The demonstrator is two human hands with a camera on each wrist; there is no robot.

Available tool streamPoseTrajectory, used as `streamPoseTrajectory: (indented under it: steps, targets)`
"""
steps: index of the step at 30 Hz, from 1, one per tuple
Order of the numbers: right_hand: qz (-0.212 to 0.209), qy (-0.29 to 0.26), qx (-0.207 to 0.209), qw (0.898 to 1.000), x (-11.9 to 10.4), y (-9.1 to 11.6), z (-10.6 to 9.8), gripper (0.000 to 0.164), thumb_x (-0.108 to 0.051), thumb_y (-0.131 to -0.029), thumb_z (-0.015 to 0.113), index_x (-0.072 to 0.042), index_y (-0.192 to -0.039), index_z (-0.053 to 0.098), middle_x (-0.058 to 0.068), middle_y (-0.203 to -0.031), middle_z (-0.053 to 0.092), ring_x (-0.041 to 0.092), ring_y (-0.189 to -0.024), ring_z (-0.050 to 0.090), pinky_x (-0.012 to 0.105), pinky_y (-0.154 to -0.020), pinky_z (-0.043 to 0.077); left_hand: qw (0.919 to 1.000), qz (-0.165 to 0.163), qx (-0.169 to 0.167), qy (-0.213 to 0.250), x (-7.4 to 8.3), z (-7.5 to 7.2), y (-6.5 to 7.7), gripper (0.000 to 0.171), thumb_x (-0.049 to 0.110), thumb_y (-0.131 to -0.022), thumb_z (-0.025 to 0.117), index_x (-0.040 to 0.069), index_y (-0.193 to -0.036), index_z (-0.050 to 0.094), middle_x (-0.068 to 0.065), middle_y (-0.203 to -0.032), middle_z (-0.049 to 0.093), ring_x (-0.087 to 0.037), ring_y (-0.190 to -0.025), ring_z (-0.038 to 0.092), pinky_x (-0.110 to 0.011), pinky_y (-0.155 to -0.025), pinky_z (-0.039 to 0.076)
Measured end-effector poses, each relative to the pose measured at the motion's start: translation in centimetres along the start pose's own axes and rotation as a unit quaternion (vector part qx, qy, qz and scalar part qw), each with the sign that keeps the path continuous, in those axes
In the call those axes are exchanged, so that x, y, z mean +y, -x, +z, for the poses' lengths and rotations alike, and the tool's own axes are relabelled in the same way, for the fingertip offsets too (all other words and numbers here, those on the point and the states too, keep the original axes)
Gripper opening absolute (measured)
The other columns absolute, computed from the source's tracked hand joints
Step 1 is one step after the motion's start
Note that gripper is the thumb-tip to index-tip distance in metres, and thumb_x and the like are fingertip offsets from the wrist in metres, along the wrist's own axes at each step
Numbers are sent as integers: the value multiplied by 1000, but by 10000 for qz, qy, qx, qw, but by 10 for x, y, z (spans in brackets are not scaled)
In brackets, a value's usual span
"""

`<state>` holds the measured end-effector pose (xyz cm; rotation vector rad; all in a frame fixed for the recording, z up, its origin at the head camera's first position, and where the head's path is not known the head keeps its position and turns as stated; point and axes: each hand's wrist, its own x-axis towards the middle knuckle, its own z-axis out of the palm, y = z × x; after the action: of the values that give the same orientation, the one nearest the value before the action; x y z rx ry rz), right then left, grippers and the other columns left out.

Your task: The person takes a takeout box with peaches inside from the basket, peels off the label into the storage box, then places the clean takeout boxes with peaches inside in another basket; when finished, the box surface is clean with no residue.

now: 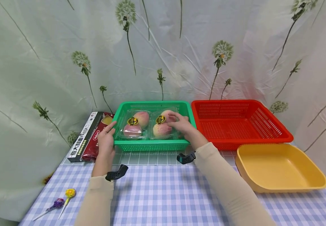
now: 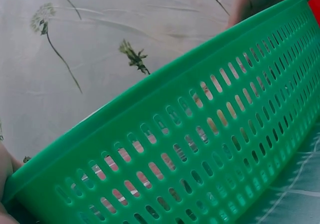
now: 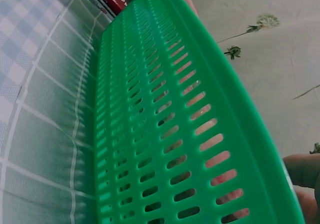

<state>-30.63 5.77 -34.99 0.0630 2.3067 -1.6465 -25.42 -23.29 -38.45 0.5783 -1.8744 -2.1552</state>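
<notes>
A green plastic basket (image 1: 151,142) with slotted walls holds two clear packs of peaches side by side. The left pack (image 1: 133,129) and the right pack (image 1: 163,129) each carry a round black-and-yellow sticker. My left hand (image 1: 106,138) grips the basket's left end, its fingers around the rim. Over the right part of the basket, my right hand (image 1: 184,125) reaches inside with thumb and forefinger spread against the right pack; its other fingers are mostly hidden. In the right wrist view, the fingers (image 3: 302,171) show above the rim.
To the right stands a red basket (image 1: 242,142), with a yellow tub (image 1: 281,169) in front of it. A pasta box (image 1: 81,138) and a red packet (image 1: 90,150) lie left of the green basket. Two lollipops, purple (image 1: 58,203) and yellow (image 1: 70,193), lie on the checked cloth (image 1: 151,194).
</notes>
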Motion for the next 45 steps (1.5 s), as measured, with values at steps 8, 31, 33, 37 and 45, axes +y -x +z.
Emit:
streamPoseTrajectory:
  steps: [8, 31, 33, 37, 45]
  targets:
    - [2, -181, -313, 9993, 0, -1, 0, 52, -22, -99, 62, -34, -148, 48, 1, -160, 38, 30, -143, 37, 52, -95, 51, 9977, 194, -50, -648, 1, -3, 1, 41, 16, -107, 39, 22, -146, 53, -3, -161, 35, -21, -147, 33, -42, -120, 35]
    - [-904, -917, 167, 9915, -15, 45, -28, 52, -17, -101, 54, -33, -150, 45, -1, -164, 27, 25, -124, 46, 33, -77, 50, 9933, 357, -153, -1088, 2, -5, 2, 42, 16, -107, 41, 19, -147, 52, -6, -161, 35, -26, -149, 30, -46, -121, 33]
    - [-985, -1096, 132, 9890, -13, 52, -33, 52, -16, -102, 53, -33, -150, 46, -1, -165, 26, 28, -127, 43, 37, -82, 47, 9934, 383, -141, -1074, 1, -6, 2, 41, 18, -107, 42, 19, -146, 53, -6, -161, 36, -26, -149, 30, -46, -121, 33]
    - [-1199, -1492, -87, 9815, -6, 66, -43, 51, -13, -103, 50, -29, -151, 45, -2, -166, 24, 28, -139, 36, 45, -95, 43, 9935, 431, -87, -1047, -1, -6, 2, 40, 19, -106, 43, 19, -145, 54, -5, -159, 38, -25, -148, 32, -45, -120, 34]
    - [-1856, -1924, -1035, 9580, 15, 90, -63, 51, -7, -103, 42, -11, -154, 37, 3, -167, 23, 26, -155, 10, 58, -119, 28, 9936, 508, -80, -1008, -1, -5, 3, 40, 20, -106, 44, 18, -144, 55, -6, -158, 40, -25, -147, 33, -44, -120, 35]
